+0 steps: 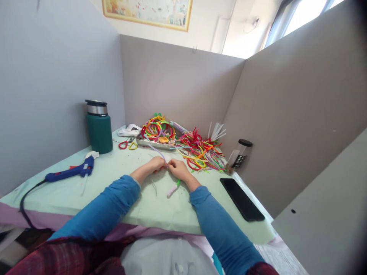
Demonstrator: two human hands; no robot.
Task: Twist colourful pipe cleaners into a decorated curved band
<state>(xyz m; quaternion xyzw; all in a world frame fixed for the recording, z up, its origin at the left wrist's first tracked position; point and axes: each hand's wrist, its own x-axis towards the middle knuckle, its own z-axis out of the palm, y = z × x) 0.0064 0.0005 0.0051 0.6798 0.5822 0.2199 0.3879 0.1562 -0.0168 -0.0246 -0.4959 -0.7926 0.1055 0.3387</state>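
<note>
My left hand (157, 164) and my right hand (178, 168) meet over the middle of the table, fingertips pinched close together. Between them they grip a lilac pipe cleaner (157, 149), whose free end sticks up and away to the left. The fingers hide the part being handled. Just below my right hand lies a short pink piece with a green end (172, 191), apparently pipe cleaner too. A thin bent strand (154, 187) rests on the cloth under my left hand.
Behind the hands are a tray (156, 145) of coloured rings and a heap of pipe cleaners (200, 149). A blue glue gun (71, 172), scissors (127, 145) and a green bottle (99, 131) stand left. A black phone (242, 199) and clear bottle (238, 156) are right. Grey partitions (177, 80) enclose the table.
</note>
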